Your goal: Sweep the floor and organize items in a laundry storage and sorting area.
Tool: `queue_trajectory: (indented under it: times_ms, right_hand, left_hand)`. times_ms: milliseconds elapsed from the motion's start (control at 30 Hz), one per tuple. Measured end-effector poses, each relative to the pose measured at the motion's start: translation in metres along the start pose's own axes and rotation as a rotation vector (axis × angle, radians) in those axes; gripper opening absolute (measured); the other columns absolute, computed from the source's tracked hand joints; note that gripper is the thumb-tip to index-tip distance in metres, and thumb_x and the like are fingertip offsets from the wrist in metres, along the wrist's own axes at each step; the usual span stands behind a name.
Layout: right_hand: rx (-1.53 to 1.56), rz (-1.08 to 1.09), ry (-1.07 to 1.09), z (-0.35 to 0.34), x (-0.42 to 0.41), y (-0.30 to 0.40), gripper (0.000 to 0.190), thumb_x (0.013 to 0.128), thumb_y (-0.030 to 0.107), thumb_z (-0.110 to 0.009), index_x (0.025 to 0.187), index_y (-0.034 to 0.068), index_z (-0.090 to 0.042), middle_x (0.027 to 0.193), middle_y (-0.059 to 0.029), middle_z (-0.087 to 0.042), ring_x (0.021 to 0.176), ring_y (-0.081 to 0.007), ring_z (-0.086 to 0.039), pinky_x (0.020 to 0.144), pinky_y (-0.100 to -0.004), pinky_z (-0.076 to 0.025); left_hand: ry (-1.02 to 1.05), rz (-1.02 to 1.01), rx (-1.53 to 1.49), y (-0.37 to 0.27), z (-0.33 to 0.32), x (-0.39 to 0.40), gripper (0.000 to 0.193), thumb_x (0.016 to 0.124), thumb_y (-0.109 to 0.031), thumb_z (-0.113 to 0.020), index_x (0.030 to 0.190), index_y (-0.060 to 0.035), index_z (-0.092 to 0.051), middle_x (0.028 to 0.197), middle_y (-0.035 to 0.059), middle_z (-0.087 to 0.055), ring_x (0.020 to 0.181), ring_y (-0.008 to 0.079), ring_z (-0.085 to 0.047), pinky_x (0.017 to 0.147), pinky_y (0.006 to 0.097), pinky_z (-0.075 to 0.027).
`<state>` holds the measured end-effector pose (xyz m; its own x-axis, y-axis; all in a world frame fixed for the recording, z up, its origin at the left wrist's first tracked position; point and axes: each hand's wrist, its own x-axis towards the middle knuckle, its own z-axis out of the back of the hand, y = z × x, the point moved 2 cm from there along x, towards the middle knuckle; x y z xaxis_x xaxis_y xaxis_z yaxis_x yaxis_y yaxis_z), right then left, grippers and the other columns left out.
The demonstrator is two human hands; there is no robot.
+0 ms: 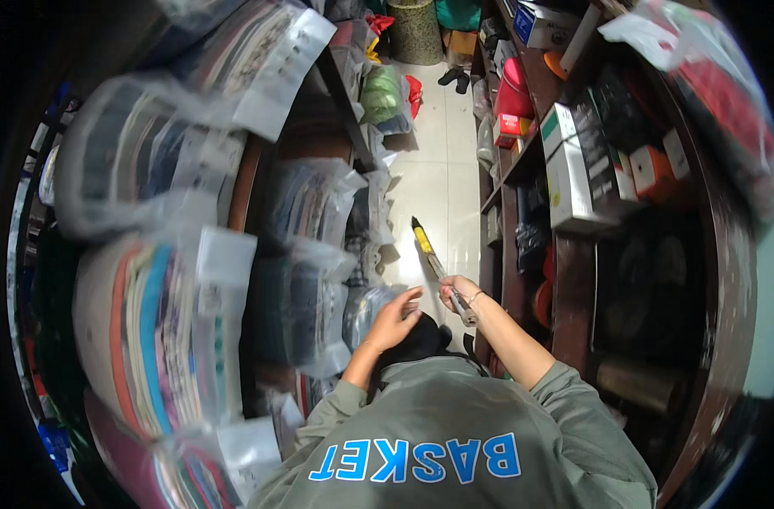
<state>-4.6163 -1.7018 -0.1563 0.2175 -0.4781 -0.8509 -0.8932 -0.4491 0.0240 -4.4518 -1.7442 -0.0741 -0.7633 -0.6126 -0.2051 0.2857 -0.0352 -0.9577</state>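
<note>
My right hand (459, 294) is closed around the pale, worn shaft of a long stick-like tool (436, 264). Its far part is yellow with a black pointed tip, aimed away from me over the floor; what kind of tool it is, I cannot tell. The near end sticks out below my fist. To the left, my left hand (394, 320) is raised in front of my body with its fingers apart and nothing in it. A gap separates it from the tool.
Shelves on the left hold folded fabrics in clear plastic bags (164, 331). Dark wooden shelves (565, 292) on the right carry boxes (571, 184) and a red container (513, 95). Between them runs a tiled floor (425, 184), with dark shoes (455, 79) and a speckled bin (415, 32) farther off.
</note>
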Motion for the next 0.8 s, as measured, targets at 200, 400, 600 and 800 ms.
queue_trajectory:
  times_ms: [200,400,600,800]
  right_hand:
    - [0.003,0.013,0.005,-0.072,0.046,0.153,0.015,0.075,0.004,-0.049,0.080,0.006,-0.035,0.049,-0.0005,-0.040,0.036,-0.0072,-0.038,0.032,-0.0181,-0.033]
    - [-0.064,0.063,0.022,-0.101,0.078,0.289,0.012,0.079,0.011,-0.046,0.072,0.007,-0.037,0.050,0.0001,-0.042,0.037,-0.0056,-0.037,0.033,-0.0161,-0.032]
    - [0.161,0.013,-0.041,-0.127,0.120,0.419,0.015,0.077,0.010,-0.049,0.066,0.006,-0.039,0.048,-0.0012,-0.043,0.035,-0.0063,-0.039,0.032,-0.0162,-0.034]
    - [-0.257,0.165,-0.040,-0.168,0.177,0.560,0.021,0.073,0.013,-0.055,0.057,0.008,-0.044,0.046,-0.0015,-0.044,0.034,-0.0105,-0.039,0.032,-0.0229,-0.033]
  left_hand:
    - [-0.263,0.112,-0.287,0.053,0.085,0.136,0.026,0.077,-0.003,-0.047,0.103,-0.0002,-0.047,0.100,0.0098,-0.054,0.091,0.0144,-0.052,0.079,0.0240,-0.039]
    - [-0.387,0.159,-0.239,0.031,0.151,0.339,0.015,0.077,-0.004,-0.048,0.089,0.0001,-0.055,0.085,0.0063,-0.058,0.080,0.0107,-0.053,0.072,0.0212,-0.040]
    - [-0.202,0.027,-0.335,-0.028,0.166,0.518,0.015,0.077,0.000,-0.043,0.087,0.0006,-0.055,0.091,0.0058,-0.056,0.079,0.0097,-0.052,0.071,0.0202,-0.040]
    - [-0.215,0.300,-0.271,0.031,0.183,0.642,0.015,0.081,-0.010,-0.044,0.087,-0.0037,-0.056,0.082,0.0003,-0.055,0.073,0.0072,-0.049,0.062,0.0168,-0.037]
